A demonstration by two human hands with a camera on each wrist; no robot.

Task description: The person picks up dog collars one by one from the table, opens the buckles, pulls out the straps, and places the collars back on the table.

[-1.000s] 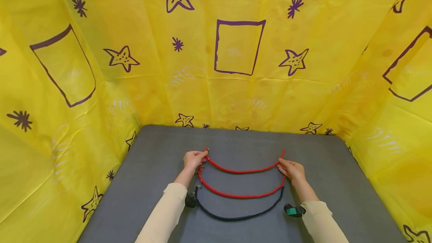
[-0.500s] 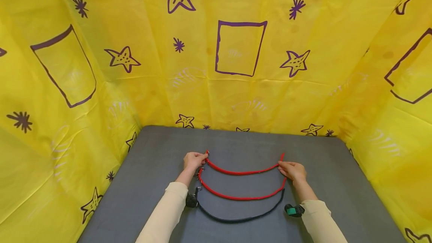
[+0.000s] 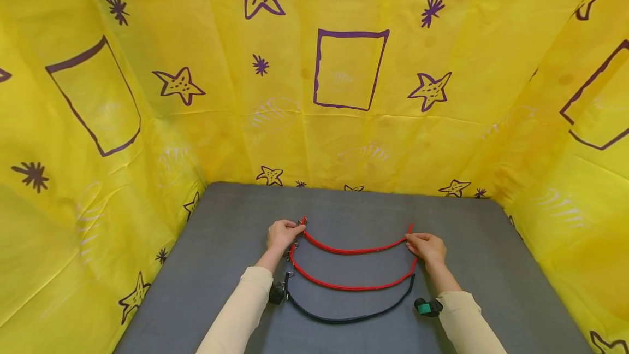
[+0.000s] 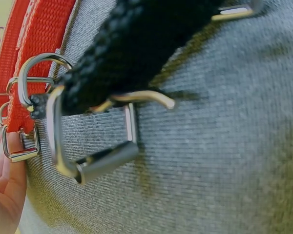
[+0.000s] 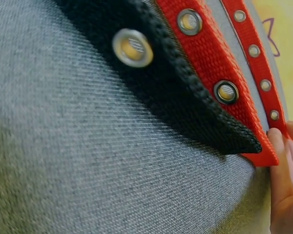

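Three buckled collars lie curved on the table, one in front of another: a far red collar (image 3: pixel 354 252), a middle red collar (image 3: pixel 354 288) and a near black collar (image 3: pixel 339 322). My left hand (image 3: pixel 283 234) pinches the far red collar near its buckle end. At the other end, my right hand (image 3: pixel 426 247) pinches the same strap between thumb and fingers, just short of its tip. The left wrist view has the black collar's metal buckle (image 4: pixel 63 141) close up. Metal eyelets (image 5: pixel 227 92) line the straps in the right wrist view.
A dark grey cloth-like surface covers the table (image 3: pixel 236 206). Yellow fabric walls (image 3: pixel 295 141) with purple stars and outlines enclose its back and sides. A dark strap with a green patch (image 3: pixel 425 307) sits at the right wrist.
Over the last half second my left hand shifts slightly right with the buckle end of the far red collar. The right hand keeps its hold, and the other two collars stay put.
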